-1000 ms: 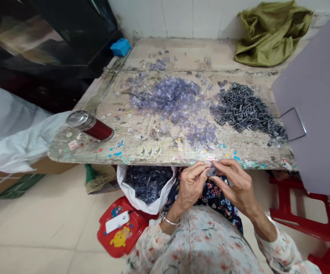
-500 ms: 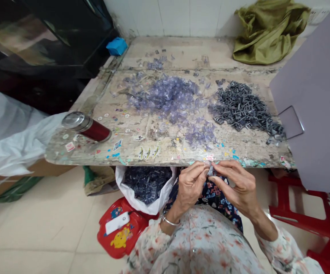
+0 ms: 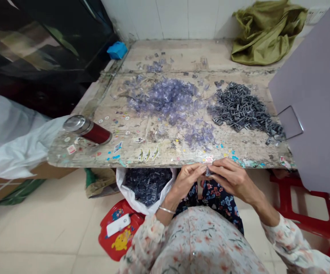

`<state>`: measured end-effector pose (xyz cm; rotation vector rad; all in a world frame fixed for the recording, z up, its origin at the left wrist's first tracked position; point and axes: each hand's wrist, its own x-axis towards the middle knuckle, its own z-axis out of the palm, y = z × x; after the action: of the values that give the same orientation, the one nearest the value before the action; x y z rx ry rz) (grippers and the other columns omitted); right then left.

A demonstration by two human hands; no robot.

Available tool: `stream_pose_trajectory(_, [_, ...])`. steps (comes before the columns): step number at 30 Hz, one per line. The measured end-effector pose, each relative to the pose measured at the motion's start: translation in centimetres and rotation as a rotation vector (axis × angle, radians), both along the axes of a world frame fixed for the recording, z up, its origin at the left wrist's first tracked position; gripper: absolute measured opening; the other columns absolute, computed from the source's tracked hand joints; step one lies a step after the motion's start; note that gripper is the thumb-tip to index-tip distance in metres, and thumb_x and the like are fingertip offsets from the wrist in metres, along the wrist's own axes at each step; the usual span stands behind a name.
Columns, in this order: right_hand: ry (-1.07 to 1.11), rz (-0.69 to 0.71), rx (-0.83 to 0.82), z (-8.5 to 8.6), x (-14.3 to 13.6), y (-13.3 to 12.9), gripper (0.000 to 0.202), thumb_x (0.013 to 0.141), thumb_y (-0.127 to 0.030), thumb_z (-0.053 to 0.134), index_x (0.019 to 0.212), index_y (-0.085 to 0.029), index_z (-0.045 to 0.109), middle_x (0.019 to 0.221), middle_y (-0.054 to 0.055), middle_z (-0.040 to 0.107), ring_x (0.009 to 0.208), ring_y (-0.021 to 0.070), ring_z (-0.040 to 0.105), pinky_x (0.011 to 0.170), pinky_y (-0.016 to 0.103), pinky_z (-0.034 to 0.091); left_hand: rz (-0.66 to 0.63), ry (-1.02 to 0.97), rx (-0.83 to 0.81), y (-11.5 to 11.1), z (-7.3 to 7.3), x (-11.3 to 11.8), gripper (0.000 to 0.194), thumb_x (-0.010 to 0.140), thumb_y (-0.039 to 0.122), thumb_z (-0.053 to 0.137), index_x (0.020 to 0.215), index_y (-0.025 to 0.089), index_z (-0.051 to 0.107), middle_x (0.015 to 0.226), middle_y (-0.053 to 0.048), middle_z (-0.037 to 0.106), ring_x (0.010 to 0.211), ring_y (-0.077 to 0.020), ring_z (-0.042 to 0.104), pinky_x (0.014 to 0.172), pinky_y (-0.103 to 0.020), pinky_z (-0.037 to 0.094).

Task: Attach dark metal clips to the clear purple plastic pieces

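Two large plastic-part piles (image 3: pixel 172 97) lay toward twelve and two o'clock, one thermos (image 3: pixel 96 133) toward nine, one bracelet (image 3: pixel 167 210) toward six.

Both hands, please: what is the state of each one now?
Left hand: closed, fingertips pinching a small plastic piece.
Right hand: closed, fingertips on the same piece.

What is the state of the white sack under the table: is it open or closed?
Open: the mouth of the white sack is spread wide, and the small dark pieces inside can be seen.

Makeshift workshop: small parts heaped (image 3: pixel 240 108) on worn table (image 3: pixel 96 152).
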<state>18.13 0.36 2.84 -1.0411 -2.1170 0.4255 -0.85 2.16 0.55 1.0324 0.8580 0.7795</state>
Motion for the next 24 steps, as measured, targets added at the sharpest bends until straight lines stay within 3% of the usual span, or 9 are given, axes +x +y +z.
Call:
stream_pose_trajectory(1, [-0.029, 0.024, -0.005, -0.7, 0.4, 0.5, 0.029, 0.093, -0.019, 0.058, 0.121, -0.022, 0.064, 0.105, 0.01, 0.069, 0.098, 0.0201, 0.064, 0.083, 0.037, 0.057, -0.016, -0.001, -0.015, 0.6, -0.6, 0.2, 0.035, 0.084, 0.049, 0.065, 0.092, 0.017, 0.076, 0.083, -0.005, 0.07, 0.078, -0.0197, 0.064, 0.078, -0.034, 0.055])
stream_pose_trajectory(3, [-0.003, -0.006, -0.001, -2.6, 0.6, 1.5, 0.03, 0.094, -0.019, 0.056, 0.122, -0.022, 0.063, 0.108, 0.01, 0.069, 0.102, 0.0204, 0.063, 0.086, 0.038, 0.056, 0.105, 0.088, 0.095, 1.7, -2.1, 0.8, 0.033, 0.084, 0.048, 0.065, 0.092, 0.017, 0.076, 0.085, -0.005, 0.071, 0.084, -0.0203, 0.065, 0.084, -0.035, 0.054])
stream_pose_trajectory(5, [0.095, -0.124, -0.005, -4.9, 0.1, 2.4, 0.027, 0.094, -0.02, 0.056, 0.119, -0.024, 0.066, 0.113, 0.01, 0.068, 0.106, 0.0208, 0.062, 0.089, 0.042, 0.055, 0.296, 0.197, 0.267, 2.5, -3.8, 1.7, 0.03, 0.088, 0.043, 0.061, 0.094, 0.019, 0.077, 0.097, -0.007, 0.072, 0.098, -0.0212, 0.064, 0.095, -0.037, 0.049])
stream_pose_trajectory(8, [0.21, -0.338, -0.044, -8.4, -1.8, 3.0, 0.018, 0.094, -0.023, 0.055, 0.103, -0.021, 0.071, 0.097, 0.008, 0.068, 0.093, 0.0189, 0.064, 0.083, 0.038, 0.055, 0.494, 0.409, 0.469, 2.7, -6.3, 2.7, 0.025, 0.091, 0.036, 0.057, 0.094, 0.02, 0.077, 0.11, -0.01, 0.066, 0.11, -0.0221, 0.058, 0.1, -0.039, 0.044])
stream_pose_trajectory(11, [0.25, -0.407, -0.095, -10.8, -3.5, 2.8, 0.018, 0.095, -0.022, 0.053, 0.098, -0.019, 0.071, 0.091, 0.007, 0.067, 0.088, 0.0179, 0.063, 0.08, 0.035, 0.054, 0.524, 0.606, 0.603, 2.2, -8.1, 2.8, 0.025, 0.094, 0.028, 0.053, 0.093, 0.019, 0.076, 0.1, -0.009, 0.065, 0.102, -0.0223, 0.056, 0.094, -0.039, 0.046])
stream_pose_trajectory(14, [0.223, -0.396, -0.082, -11.5, -4.2, 2.5, 0.017, 0.095, -0.021, 0.053, 0.098, -0.018, 0.07, 0.091, 0.007, 0.067, 0.089, 0.0183, 0.061, 0.082, 0.034, 0.053, 0.475, 0.696, 0.698, 1.7, -8.9, 2.2, 0.025, 0.095, 0.025, 0.05, 0.093, 0.018, 0.074, 0.098, -0.01, 0.065, 0.097, -0.0223, 0.055, 0.09, -0.039, 0.046])
stream_pose_trajectory(24, [0.005, -0.344, -0.145, -11.0, -4.4, 3.0, 0.021, 0.096, -0.019, 0.046, 0.09, -0.019, 0.066, 0.085, 0.006, 0.062, 0.084, 0.0192, 0.055, 0.078, 0.033, 0.049, 0.403, 0.773, 0.795, 1.4, -10.9, 1.5, 0.029, 0.097, 0.019, 0.042, 0.103, 0.015, 0.07, 0.104, -0.012, 0.068, 0.099, -0.0238, 0.056, 0.091, -0.041, 0.044])
